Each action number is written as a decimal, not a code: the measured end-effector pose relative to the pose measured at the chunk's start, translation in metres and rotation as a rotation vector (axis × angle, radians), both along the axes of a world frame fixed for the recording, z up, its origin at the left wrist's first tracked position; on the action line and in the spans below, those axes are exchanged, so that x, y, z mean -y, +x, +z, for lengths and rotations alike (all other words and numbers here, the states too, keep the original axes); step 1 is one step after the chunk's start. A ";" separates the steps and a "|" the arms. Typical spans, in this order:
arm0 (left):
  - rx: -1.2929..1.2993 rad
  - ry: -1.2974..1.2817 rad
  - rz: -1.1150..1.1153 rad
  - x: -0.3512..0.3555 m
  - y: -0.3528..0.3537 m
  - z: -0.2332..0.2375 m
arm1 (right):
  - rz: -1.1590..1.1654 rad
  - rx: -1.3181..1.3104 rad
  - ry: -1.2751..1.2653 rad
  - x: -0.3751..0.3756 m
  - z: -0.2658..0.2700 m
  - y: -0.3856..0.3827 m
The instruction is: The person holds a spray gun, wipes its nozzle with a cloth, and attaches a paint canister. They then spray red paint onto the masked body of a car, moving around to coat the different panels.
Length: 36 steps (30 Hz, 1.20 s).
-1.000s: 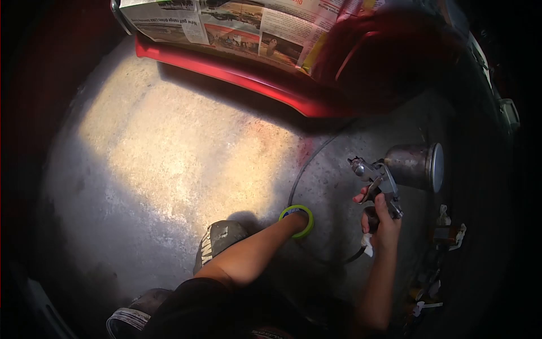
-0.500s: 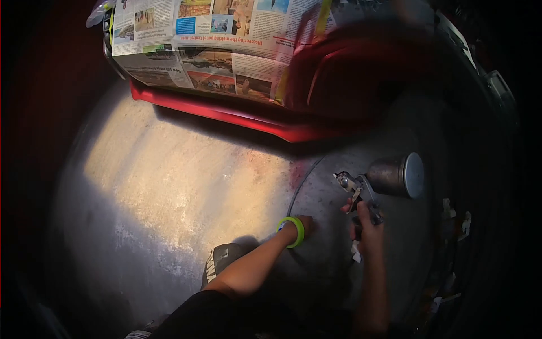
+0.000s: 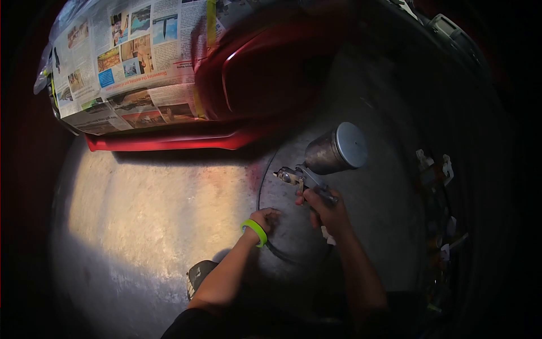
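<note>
My right hand is wrapped around the handle of a spray gun, its fingers by the trigger. The nozzle points left, and a metal paint cup with a pale lid sits tilted on top. Lower left of the gun is my left hand, fingers curled in; whether anything is inside them is hidden. A bright green ring, like a roll of tape, circles my left wrist. A dark hose curves behind that wrist and reappears below it.
Ahead stands a glossy red car body panel, partly masked with newspaper and yellow tape. Sunlight falls on the concrete floor at left. A shoe shows below my left forearm. Small items lie in shadow at right.
The view has swung to the right, so the panel appears farther left. The spray gun, still in my right hand, has tilted up. My left hand is now nearer the gun and more visible.
</note>
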<state>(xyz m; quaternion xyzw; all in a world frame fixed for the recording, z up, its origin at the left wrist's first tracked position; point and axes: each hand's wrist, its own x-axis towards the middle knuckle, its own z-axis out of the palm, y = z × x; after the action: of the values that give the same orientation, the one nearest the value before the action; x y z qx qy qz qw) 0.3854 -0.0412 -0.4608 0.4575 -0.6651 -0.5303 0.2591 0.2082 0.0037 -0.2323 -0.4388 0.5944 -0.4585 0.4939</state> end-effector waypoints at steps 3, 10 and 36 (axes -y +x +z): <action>-0.001 -0.079 0.065 0.003 0.003 -0.002 | -0.054 0.000 0.026 0.003 -0.002 -0.024; -0.085 -0.066 0.117 0.002 0.008 -0.007 | -0.423 -0.074 -0.064 0.025 -0.013 -0.069; 0.514 0.074 -0.227 0.013 0.004 -0.036 | -0.020 -0.096 -0.039 0.032 0.058 0.038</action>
<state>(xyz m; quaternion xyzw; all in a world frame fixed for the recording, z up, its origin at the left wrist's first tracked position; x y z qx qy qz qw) 0.3898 -0.0542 -0.4970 0.5086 -0.7361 -0.4466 0.0040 0.2466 -0.0283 -0.1740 -0.4636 0.6128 -0.4534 0.4515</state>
